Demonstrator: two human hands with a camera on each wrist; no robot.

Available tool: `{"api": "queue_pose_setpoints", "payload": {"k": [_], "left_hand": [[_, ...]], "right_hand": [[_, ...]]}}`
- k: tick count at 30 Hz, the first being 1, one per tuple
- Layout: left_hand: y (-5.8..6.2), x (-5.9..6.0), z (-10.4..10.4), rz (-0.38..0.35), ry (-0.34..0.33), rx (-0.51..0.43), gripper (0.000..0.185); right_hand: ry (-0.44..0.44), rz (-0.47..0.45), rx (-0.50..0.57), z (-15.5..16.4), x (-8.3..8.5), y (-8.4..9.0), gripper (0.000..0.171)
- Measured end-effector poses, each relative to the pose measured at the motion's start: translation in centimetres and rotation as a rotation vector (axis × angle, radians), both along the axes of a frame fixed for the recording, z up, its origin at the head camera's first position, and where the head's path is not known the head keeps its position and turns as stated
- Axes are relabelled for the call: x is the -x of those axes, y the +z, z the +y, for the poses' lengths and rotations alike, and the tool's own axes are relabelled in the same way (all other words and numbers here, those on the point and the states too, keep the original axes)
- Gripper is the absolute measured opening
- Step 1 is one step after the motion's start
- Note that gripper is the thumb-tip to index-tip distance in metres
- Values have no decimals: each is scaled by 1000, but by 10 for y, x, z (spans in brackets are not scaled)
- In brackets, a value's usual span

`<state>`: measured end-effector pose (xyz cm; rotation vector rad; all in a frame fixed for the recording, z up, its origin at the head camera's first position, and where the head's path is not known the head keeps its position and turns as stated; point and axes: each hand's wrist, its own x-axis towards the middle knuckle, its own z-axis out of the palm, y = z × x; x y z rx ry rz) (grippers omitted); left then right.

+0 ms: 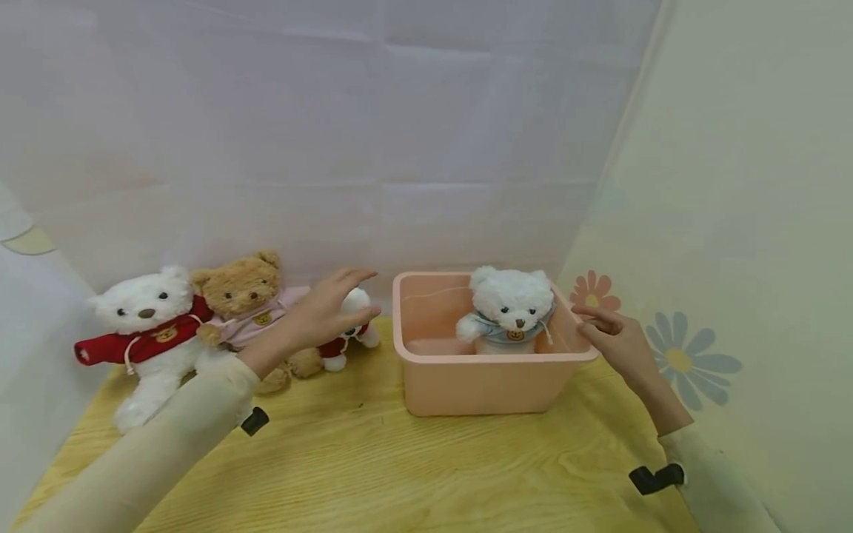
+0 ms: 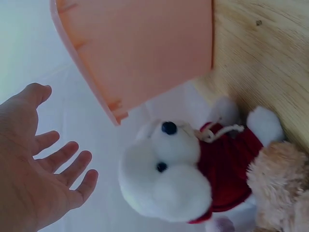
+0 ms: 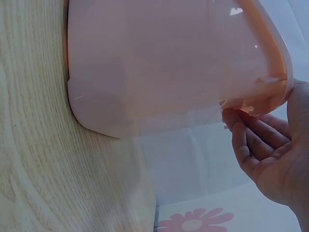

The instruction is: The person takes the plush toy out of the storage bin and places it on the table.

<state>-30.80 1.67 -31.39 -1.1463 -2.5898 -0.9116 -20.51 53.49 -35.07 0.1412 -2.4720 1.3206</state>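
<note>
Head view: left hand (image 1: 324, 311), fingers spread and holding nothing, hovers by a small white bear (image 1: 352, 326) left of the pink bin (image 1: 480, 385) on the worktop (image 1: 373, 466). Right wrist view: right hand's (image 3: 275, 159) loosely curled fingers touch the bin's rim, gripping nothing.

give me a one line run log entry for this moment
left hand: open, over small white bear | right hand: touching pink bin rim | bin: white bear in blue hoodie
</note>
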Motion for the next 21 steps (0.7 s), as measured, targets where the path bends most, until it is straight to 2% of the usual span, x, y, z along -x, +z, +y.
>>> {"api": "queue_pose_setpoints", "payload": {"k": [7, 17, 21], "left_hand": [[15, -8, 31, 64, -81, 53, 71], [33, -16, 86, 153, -209, 308, 67], [43, -20, 104, 224, -250, 351, 64]], "right_hand": [[-19, 0, 15, -2, -7, 5, 45], [-31, -7, -39, -11, -12, 14, 45], [-38, -5, -40, -13, -14, 16, 45]]}}
